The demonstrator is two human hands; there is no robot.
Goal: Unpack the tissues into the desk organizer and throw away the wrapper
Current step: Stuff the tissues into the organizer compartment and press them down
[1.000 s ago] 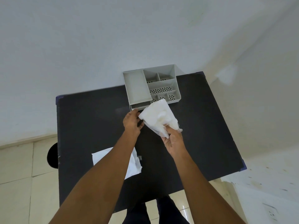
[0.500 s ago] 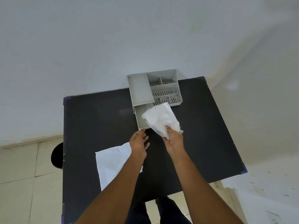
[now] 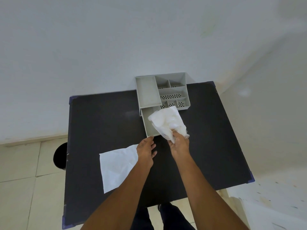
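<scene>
The drawer point(image 3: 150, 121) now stands pulled out of the organizer point(image 3: 162, 92). The left hand point(image 3: 146, 151) is released at its 6 o'clock edge; the right hand point(image 3: 180, 145) grasps the tissues point(image 3: 167, 122) above it, ready for loading.

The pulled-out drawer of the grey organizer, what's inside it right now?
The visible left part of the drawer shows only bare grey floor. Its right side is covered by the tissue bundle held above it in the right hand, so what lies there cannot be seen.
</scene>
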